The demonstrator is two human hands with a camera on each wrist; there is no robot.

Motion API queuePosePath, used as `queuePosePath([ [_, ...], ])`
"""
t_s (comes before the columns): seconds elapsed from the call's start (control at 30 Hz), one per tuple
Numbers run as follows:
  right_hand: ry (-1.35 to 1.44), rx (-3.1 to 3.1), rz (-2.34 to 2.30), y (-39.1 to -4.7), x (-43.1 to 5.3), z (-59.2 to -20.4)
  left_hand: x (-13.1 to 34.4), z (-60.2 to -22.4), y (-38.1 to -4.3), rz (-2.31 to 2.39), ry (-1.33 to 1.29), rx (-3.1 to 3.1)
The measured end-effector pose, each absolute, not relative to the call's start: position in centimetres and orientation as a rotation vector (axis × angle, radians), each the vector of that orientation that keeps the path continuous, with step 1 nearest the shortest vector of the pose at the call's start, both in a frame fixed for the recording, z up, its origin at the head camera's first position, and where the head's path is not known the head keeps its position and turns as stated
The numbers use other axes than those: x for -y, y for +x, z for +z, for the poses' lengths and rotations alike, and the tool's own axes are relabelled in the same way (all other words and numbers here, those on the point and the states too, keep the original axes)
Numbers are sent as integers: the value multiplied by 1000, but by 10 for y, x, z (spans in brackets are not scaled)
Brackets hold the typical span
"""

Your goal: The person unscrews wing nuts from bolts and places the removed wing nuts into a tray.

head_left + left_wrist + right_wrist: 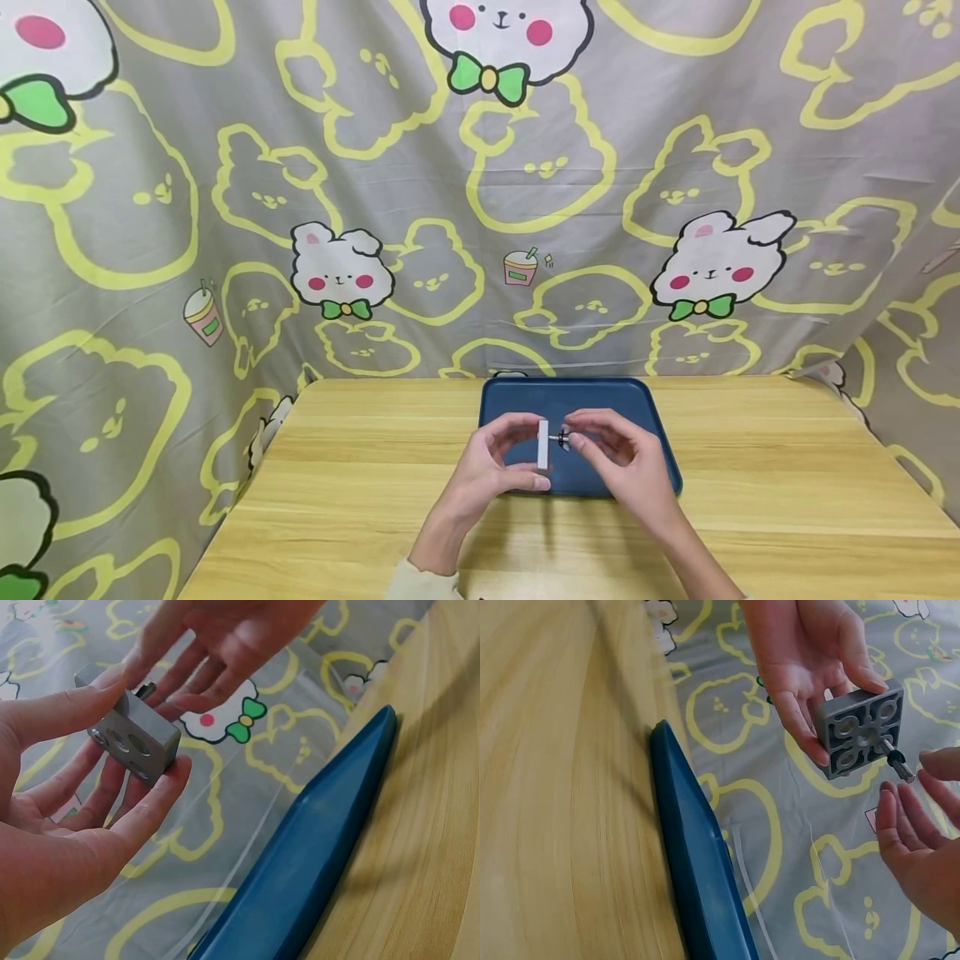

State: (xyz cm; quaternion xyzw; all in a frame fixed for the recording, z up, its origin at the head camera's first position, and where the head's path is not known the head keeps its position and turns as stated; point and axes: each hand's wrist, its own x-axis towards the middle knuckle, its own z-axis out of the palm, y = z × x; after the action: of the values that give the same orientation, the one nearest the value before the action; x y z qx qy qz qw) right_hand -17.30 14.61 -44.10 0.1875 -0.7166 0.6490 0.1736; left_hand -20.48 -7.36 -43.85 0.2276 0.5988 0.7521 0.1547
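My left hand (487,458) grips a grey square block (543,444) by its edges, thumb below and fingers above in the head view. Round recesses and ribs cover the block's face (847,729) in the right wrist view. A metal screw (905,771) sticks out from the middle of that face, with a small black piece (895,757) around its shank. Curled about the screw's free end are the thumb and fingertips of my right hand (626,454). Both hands hold the parts above a blue tray (517,396).
The tray lies on a light wood table (360,483), towards its back edge. Behind and beside the table hangs a grey patterned curtain (420,192) with yellow outlines and white rabbits.
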Motion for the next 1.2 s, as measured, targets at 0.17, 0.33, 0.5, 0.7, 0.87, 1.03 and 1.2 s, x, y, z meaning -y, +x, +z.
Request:
queuePosePath([
  [0.17,414,2089,1945,-174,-146,-440,73,-439,-205,2141,649,-1736],
  [0.33,279,2124,2142,-175,-146,-439,72,-439,-204,2130,656,-1755],
  [0.5,180,2131,2273,-177,-148,-438,70,-439,-203,2128,658,-1758],
  [0.7,163,2133,2406,-178,-150,-438,68,-439,-204,2119,683,-1769],
  [0.87,176,2139,2425,-178,-151,-438,68,-440,-204,2108,687,-1782],
  [1.03,161,2146,2413,-177,-151,-438,68,-440,-203,2102,679,-1785],
  [1.2,182,2180,2312,-176,-151,-438,67,-441,-203,2100,672,-1789],
])
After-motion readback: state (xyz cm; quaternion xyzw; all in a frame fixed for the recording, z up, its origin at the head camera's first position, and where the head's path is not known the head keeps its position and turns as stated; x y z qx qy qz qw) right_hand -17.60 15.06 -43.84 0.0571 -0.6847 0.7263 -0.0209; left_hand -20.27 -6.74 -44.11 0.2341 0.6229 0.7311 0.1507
